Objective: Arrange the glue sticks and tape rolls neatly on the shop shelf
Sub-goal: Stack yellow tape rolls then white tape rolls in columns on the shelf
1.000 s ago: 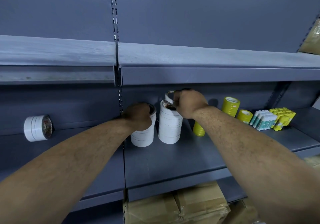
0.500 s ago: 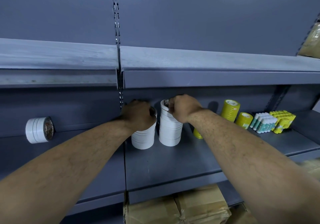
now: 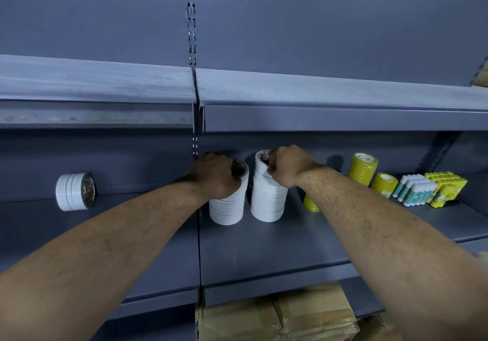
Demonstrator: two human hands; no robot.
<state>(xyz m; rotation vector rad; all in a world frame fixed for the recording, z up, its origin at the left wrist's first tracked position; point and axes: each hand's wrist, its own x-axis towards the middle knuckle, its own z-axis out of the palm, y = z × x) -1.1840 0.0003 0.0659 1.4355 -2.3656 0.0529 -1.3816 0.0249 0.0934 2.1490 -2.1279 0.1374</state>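
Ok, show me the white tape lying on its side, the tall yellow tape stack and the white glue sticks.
Sideways white tape point(image 3: 69, 192): head view, its white outer band.
Tall yellow tape stack point(image 3: 362, 171): head view, its side wall.
White glue sticks point(image 3: 416, 185): head view, their white caps.

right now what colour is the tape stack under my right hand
The tape stack is white; head view.

Nothing legible: print on the yellow tape point(image 3: 363, 169), the glue sticks point(image 3: 414, 191) right of it and the white tape point(image 3: 268, 200) cores is blurred.
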